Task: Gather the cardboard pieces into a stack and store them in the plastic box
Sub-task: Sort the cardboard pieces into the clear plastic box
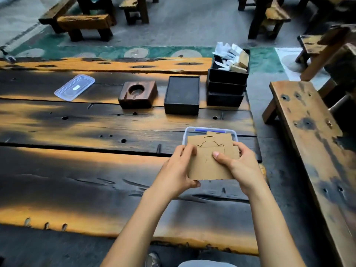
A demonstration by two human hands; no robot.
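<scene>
1. A long dark, scorched-looking wooden plank desk (77, 170) with orange-lit patches fills most of the view and carries everything below.
2. A rough wooden bench (312, 151) runs along the desk's right side, and more dark wooden benches stand on the floor beyond the far edge.
3. At the far right of the desk stands a stack of black rectangular trays (226, 87); the top one holds white paper scraps and pale wooden blocks.
4. Just left of that stack lies a flat black rectangular box (182, 94), and left of it a dark brown wooden block with a round hollow (137, 94).
5. Well apart, toward the far left, a clear rectangular plastic lid (74, 87) lies flat on the desk.
6. Near the desk's right edge sits the clear plastic box with a blue clip (209, 130); only its far rim shows, as the cardboard covers the rest.
7. The stack of brown cardboard pieces (210, 162), with curved cut lines on the top sheets, is held over the near part of the box, slightly fanned.
8. Both bare forearms reach forward from the bottom of the view. The left hand (177, 170) grips the stack's left edge, its fingers closed on it.
9. The right hand (240, 164) grips the right edge, thumb pressed on top and fingers curled behind the stack.
</scene>
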